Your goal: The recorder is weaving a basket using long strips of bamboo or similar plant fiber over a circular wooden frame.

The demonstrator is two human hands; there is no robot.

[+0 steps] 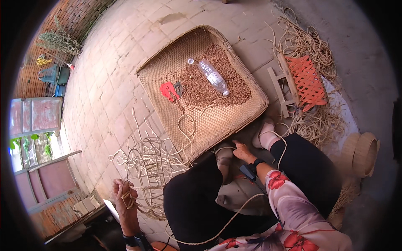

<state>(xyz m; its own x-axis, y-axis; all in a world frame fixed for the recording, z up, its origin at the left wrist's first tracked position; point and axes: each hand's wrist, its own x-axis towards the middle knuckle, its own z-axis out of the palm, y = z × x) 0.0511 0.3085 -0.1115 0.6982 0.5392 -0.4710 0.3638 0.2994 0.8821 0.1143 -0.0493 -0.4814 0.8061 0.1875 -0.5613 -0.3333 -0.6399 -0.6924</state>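
Observation:
My left hand is at the lower left, its fingers closed around a loop of pale twisted cord. Beside it stands an openwork cord basket, with loose strands sticking up from its far side. My right hand is down between my feet, close to the near edge of a woven tray. Its index finger reaches forward and the others curl in. A length of cord crosses my left shoe and runs to those fingers; the exact grip is partly hidden. More cord loops over my lap.
The tray holds brown kernels, a clear plastic bottle, a white cap and a red piece. To the right are a small stool with orange webbing, heaped cord and tan rolls. A brick wall edges the paving.

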